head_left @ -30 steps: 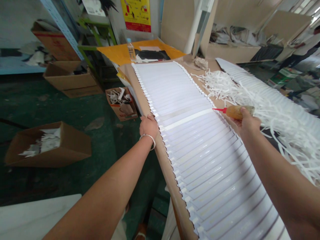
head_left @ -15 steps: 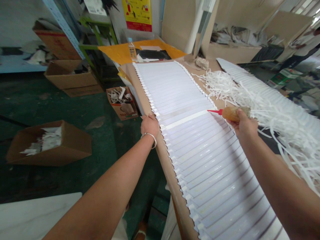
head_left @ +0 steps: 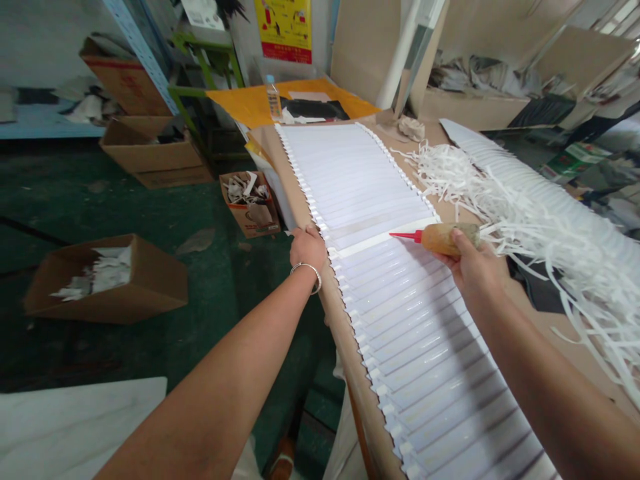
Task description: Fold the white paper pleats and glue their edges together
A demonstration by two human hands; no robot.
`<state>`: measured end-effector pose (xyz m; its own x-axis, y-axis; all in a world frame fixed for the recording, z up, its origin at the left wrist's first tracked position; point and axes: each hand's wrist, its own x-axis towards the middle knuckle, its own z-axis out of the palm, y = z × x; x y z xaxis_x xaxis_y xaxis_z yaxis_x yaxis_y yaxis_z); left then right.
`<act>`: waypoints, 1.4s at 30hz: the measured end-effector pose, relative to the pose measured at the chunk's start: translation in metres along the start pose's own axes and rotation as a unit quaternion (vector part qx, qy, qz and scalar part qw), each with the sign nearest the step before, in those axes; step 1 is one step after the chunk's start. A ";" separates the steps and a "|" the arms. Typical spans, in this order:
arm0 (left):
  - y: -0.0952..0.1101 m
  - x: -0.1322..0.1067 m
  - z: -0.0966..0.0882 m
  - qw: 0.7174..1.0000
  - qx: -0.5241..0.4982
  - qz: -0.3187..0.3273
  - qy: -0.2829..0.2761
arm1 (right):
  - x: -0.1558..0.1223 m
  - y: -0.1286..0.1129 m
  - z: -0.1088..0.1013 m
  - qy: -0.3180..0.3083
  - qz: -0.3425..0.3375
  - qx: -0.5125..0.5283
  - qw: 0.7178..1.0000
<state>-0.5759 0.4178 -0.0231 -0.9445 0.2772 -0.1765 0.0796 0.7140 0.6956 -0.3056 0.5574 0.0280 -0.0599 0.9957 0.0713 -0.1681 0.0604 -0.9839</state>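
My right hand is wrapped round a tan squeeze glue bottle with a red pointed nozzle. The tip points left, at a bare white band that crosses a long row of overlapping white strips. Nearer to me, the strips carry wet, shiny streaks. At the left edge of the brown-covered table, my left hand is curled over the rim beside the band's end, its fingers partly hidden. A bracelet circles that wrist.
Loose white paper strips lie heaped right of the row, near another fanned stack. A plastic bottle stands at the table's far end. Cardboard boxes with scraps sit on the green floor at left. A white surface is at lower left.
My right hand has moved left along the white band with the glue bottle, so the nozzle is now nearer its middle. My left hand stays at the table edge; the view has shifted slightly.
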 end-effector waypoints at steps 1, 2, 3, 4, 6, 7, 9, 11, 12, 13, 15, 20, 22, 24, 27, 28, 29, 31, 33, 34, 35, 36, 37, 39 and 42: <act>0.000 0.000 0.000 1.000 -0.001 0.000 -0.002 | -0.004 0.001 0.003 -0.006 0.004 -0.001 1.000; 0.000 0.000 0.000 1.000 -0.003 0.001 -0.005 | -0.008 0.002 0.006 -0.010 0.008 -0.001 1.000; 0.000 0.000 0.000 1.000 -0.004 0.001 -0.007 | -0.011 0.003 0.010 -0.014 0.012 -0.002 1.000; 0.001 -0.001 0.000 1.000 -0.005 0.001 -0.010 | -0.015 0.004 0.013 -0.016 0.017 -0.002 1.000; 0.001 -0.001 -0.001 1.000 -0.007 0.002 -0.013 | -0.022 0.006 0.019 -0.026 0.028 -0.003 0.999; 0.001 -0.002 -0.001 1.000 -0.008 0.001 -0.014 | -0.025 0.006 0.021 -0.031 0.032 -0.003 0.999; 0.002 -0.003 -0.002 1.000 -0.008 0.000 -0.016 | -0.033 0.007 0.027 -0.041 0.037 -0.005 0.998; 0.002 -0.004 -0.002 1.000 -0.009 -0.001 -0.017 | -0.040 0.007 0.032 -0.044 0.038 -0.009 0.998; 0.002 -0.004 -0.003 1.000 -0.009 -0.001 -0.018 | -0.044 0.007 0.035 -0.045 0.040 -0.013 0.998; 0.002 -0.005 -0.003 1.000 -0.010 -0.001 -0.018 | -0.047 0.007 0.038 -0.045 0.042 -0.017 0.998; 0.002 -0.005 -0.003 1.000 -0.011 0.000 -0.018 | -0.055 0.008 0.044 -0.045 0.046 -0.023 0.998; 0.001 -0.004 -0.002 1.000 -0.013 0.005 -0.017 | -0.070 0.013 0.057 -0.042 0.036 -0.036 0.998; 0.000 -0.003 -0.001 1.000 -0.012 0.007 -0.017 | -0.073 0.015 0.057 -0.053 0.014 -0.069 0.996; -0.001 -0.002 0.000 1.000 -0.011 0.008 -0.017 | -0.071 0.012 0.052 -0.058 -0.036 -0.127 0.989; -0.002 0.000 0.001 1.000 -0.008 0.010 -0.016 | -0.061 0.000 0.034 -0.033 -0.151 -0.244 0.957; -0.002 0.000 0.001 1.000 -0.007 0.010 -0.016 | -0.055 -0.005 0.025 -0.021 -0.192 -0.279 0.941; -0.002 0.000 0.001 1.000 -0.007 0.011 -0.016 | -0.049 -0.011 0.016 -0.010 -0.230 -0.309 0.923; -0.002 0.000 0.001 1.000 -0.005 0.010 -0.017 | -0.034 -0.022 -0.002 0.012 -0.292 -0.357 0.887; -0.002 0.000 0.001 1.000 -0.003 0.009 -0.019 | -0.015 -0.030 -0.019 0.048 -0.321 -0.376 0.868; -0.002 0.000 0.001 1.000 -0.002 0.009 -0.019 | -0.004 -0.032 -0.026 0.070 -0.319 -0.356 0.876; -0.002 0.001 0.000 1.000 0.000 0.009 -0.019 | 0.008 -0.034 -0.033 0.089 -0.299 -0.309 0.898; -0.002 0.001 0.000 1.000 0.001 0.009 -0.019 | 0.021 -0.035 -0.038 0.094 -0.262 -0.242 0.930; -0.002 0.001 0.000 1.000 0.003 0.010 -0.019 | 0.033 -0.035 -0.042 0.085 -0.211 -0.164 0.960; -0.002 0.002 0.001 1.000 0.006 0.011 -0.017 | 0.056 -0.034 -0.048 0.052 -0.108 -0.029 0.992; -0.002 0.003 0.001 1.000 0.011 0.011 -0.015 | 0.080 -0.029 -0.053 0.061 -0.026 0.049 0.997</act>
<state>-0.5784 0.4182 -0.0256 -0.9325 0.3118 -0.1826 0.1075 0.7219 0.6835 -0.2535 0.6387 0.0539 0.0709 0.9929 0.0956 -0.2629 0.1110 -0.9584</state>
